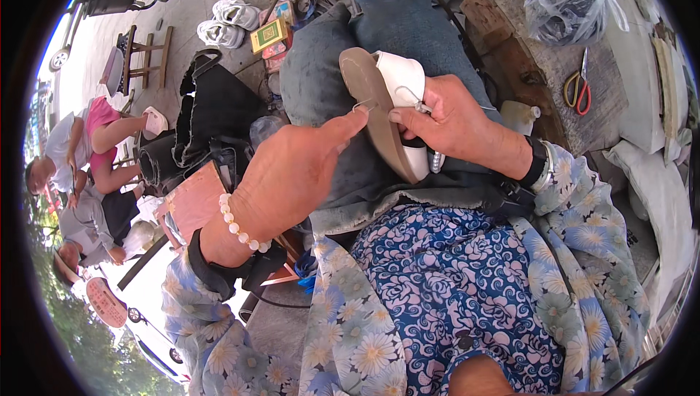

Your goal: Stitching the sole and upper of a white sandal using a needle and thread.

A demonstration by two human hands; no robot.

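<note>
A white sandal (400,79) with a tan sole (364,88) is held tilted over my lap, its sole facing left. My right hand (463,120) grips it from the right side, with the thumb on the sole's edge and the fingers around the upper. From the left my left hand (295,166) reaches the sole, its fingertips pinched on a thin thread (362,105) there. Another strand shows by the right fingers. A dark cloth (350,170) covers my knees below the sandal.
Red-and-yellow-handled scissors (578,95) lie on a wooden block (510,24) at right, below a clear plastic bag (572,2). White sneakers (227,20) and a yellow box (269,36) stand beyond my knees. Two people sit at far left.
</note>
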